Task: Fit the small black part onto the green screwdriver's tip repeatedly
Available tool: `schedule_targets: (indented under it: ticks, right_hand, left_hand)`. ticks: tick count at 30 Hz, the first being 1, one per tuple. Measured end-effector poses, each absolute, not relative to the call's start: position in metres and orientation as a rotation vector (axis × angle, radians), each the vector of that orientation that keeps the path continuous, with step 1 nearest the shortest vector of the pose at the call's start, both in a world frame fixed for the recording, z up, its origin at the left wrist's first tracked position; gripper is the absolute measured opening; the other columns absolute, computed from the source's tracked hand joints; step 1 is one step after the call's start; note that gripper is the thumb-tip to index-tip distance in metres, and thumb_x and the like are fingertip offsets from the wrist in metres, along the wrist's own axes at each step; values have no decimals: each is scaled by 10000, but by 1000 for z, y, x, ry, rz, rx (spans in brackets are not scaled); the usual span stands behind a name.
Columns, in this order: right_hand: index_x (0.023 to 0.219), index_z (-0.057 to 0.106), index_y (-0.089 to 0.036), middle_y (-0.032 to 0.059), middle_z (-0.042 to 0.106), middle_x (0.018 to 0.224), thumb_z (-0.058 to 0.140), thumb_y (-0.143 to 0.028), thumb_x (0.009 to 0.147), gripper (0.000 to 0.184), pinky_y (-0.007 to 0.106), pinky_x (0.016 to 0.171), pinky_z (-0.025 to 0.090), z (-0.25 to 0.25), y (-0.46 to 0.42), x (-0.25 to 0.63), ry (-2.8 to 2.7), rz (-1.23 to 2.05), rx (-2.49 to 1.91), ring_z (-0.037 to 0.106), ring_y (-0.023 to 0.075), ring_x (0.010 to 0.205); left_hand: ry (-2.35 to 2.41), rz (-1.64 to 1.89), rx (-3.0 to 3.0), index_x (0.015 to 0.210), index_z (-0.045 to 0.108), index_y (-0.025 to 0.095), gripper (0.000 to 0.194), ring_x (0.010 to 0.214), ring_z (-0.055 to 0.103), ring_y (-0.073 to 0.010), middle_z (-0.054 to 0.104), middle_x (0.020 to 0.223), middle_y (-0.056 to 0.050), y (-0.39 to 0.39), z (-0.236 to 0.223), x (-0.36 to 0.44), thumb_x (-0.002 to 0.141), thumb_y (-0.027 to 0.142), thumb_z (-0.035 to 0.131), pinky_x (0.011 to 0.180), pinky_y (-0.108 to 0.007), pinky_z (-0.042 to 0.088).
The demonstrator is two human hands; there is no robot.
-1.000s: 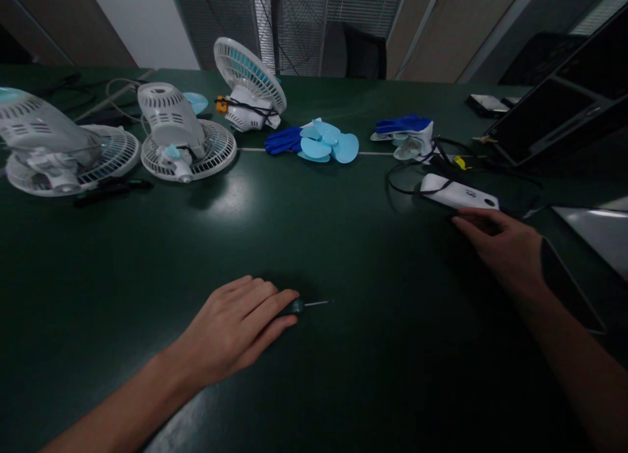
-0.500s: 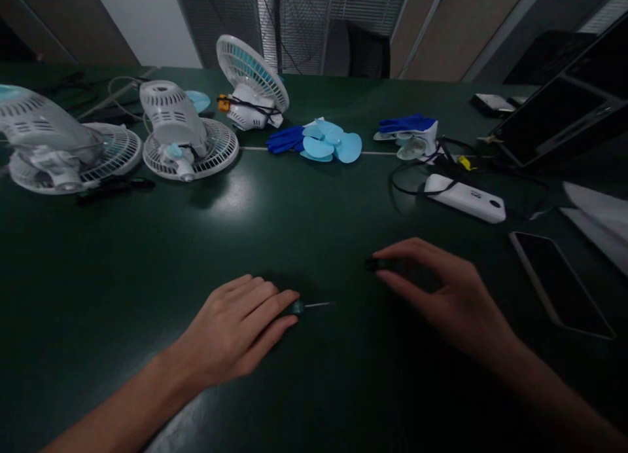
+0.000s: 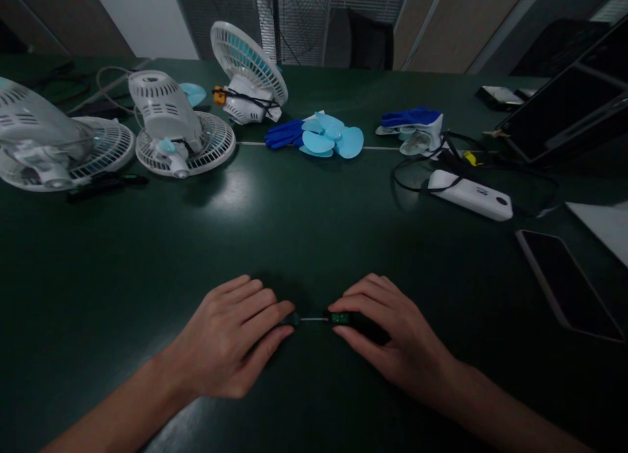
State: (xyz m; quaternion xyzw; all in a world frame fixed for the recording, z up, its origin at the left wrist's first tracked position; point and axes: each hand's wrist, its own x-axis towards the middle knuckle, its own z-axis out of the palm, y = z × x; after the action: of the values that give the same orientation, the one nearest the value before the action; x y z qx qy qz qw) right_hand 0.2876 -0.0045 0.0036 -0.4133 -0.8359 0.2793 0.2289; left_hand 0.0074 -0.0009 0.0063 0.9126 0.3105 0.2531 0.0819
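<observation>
Low over the dark green table (image 3: 294, 243), my left hand (image 3: 238, 338) is closed around a screwdriver (image 3: 293, 319). Most of its dark green handle is covered by my fingers, and the thin metal shaft points right. Between thumb and fingers, my right hand (image 3: 395, 332) pinches a small black and green block (image 3: 339, 318). The shaft's tip meets the left end of this block; whether it goes inside cannot be made out.
Two white fans (image 3: 169, 122) lie face down at left, beside dark tools (image 3: 105, 186). Another fan (image 3: 250, 80) sits behind. Further right are light-blue fan blades (image 3: 331, 135), gloves (image 3: 409, 122), a white power strip-like box (image 3: 471, 194), a phone (image 3: 569, 283) and a monitor-like dark panel (image 3: 564, 112).
My right hand has come left and nearer to me, bringing the small block to the screwdriver's tip. My left hand has barely moved, and the view has shifted slightly.
</observation>
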Motion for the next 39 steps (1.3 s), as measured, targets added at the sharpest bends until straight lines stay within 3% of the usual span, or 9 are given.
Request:
schedule_targets:
  ticks: [20,30,35,39]
  right_hand:
    - [1119,649,-282,4,675,1062,647,-223,921,207,352,815,441,3,-7,287,-2333,759,-1176,589,180,960]
    - [1115,626,-225,63,631,1073,551,-319,976,183,386,772,488,4,8,305,-2638,430,-1210,572,219,920]
    - [1205,604,-209,103,610,1162,513,-413,984,314,393,819,507,-4,51,373,-2482,243,-1500,586,245,1009]
    - [1167,607,-151,145,625,1112,478,-486,978,405,401,835,495,-12,78,430,-2310,7,-1756,600,270,1008]
  left_hand:
    - [937,792,2702,1260,586,137,292,786,590,-167,659,948,-57,4,5,7,980,221,577,678,-321,477]
    - [930,758,2748,1247,596,123,286,792,591,-167,662,945,-62,4,3,7,976,215,587,680,-320,478]
    - [931,752,2745,1259,590,119,302,808,592,-168,658,955,-63,3,3,5,972,212,596,686,-324,481]
    - [922,767,2748,1250,594,117,286,787,590,-165,656,936,-59,2,4,5,980,210,578,666,-324,478]
